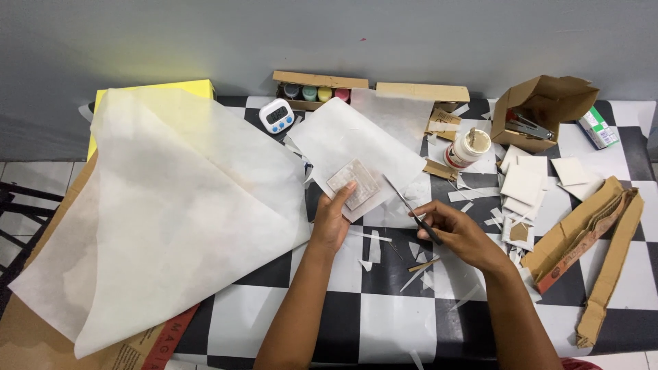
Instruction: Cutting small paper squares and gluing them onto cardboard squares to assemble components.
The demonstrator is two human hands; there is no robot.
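Grey wall runs along the far side, and below it a checkered black-and-white tabletop (384,329) carries a mess of paper work. At the middle, the left hand (332,220) holds a small square card (354,184) pressed against a white sheet (349,140), thumb on top and fingers curled under the sheet's near edge, gripping both. Just to the right, the right hand (458,229) has its fingers closed through the handles of scissors (411,210), whose blades point far-left toward the sheet's right edge and stand slightly parted.

A large translucent sheet (164,212) covers the left part of the tabletop, lying over yellow paper (192,88) and brown cardboard (27,329). Far from the hands sit a white timer (277,115), a cardboard tray of paint pots (314,92) and a white glue jar (467,148). Further right an open cardboard box (541,109) holds tools. White squares (524,183) lie stacked near the right hand, and folded cardboard strips (589,240) lie at the right edge. Paper offcuts (418,274) are scattered on the tabletop near both hands.
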